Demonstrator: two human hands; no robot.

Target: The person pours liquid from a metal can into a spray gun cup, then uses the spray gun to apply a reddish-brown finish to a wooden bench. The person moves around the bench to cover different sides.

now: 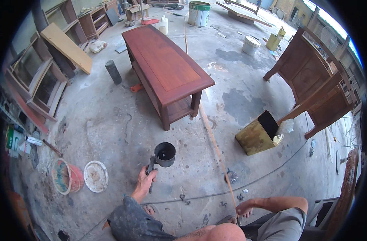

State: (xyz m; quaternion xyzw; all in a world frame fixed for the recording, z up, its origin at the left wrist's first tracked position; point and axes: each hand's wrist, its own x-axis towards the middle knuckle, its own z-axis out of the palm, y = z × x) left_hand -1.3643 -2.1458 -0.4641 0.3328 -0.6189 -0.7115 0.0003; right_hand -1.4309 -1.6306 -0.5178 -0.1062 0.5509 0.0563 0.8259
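My left hand (144, 180) is closed around the grey handle of what looks like a spray gun (151, 165). Its round black cup (165, 154) is uncovered on top, with dark liquid inside. The cup is held above the floor, short of the near end of a reddish-brown wooden bench (167, 60) with a lower shelf. By my right knee, my right hand (244, 208) has its fingers curled at the near end of a thin orange hose (215, 146). The hose runs away across the concrete and passes behind the bench. What exactly the right fingers grip is partly hidden.
An open yellowish metal can (253, 136) stands right of the hose, near a wooden furniture panel on legs (308, 68). At left are a stained red bucket (75, 176) and a round white lid (96, 176). A dark cable (215, 195) crosses the floor. A black cylinder (113, 72) stands beside the bench.
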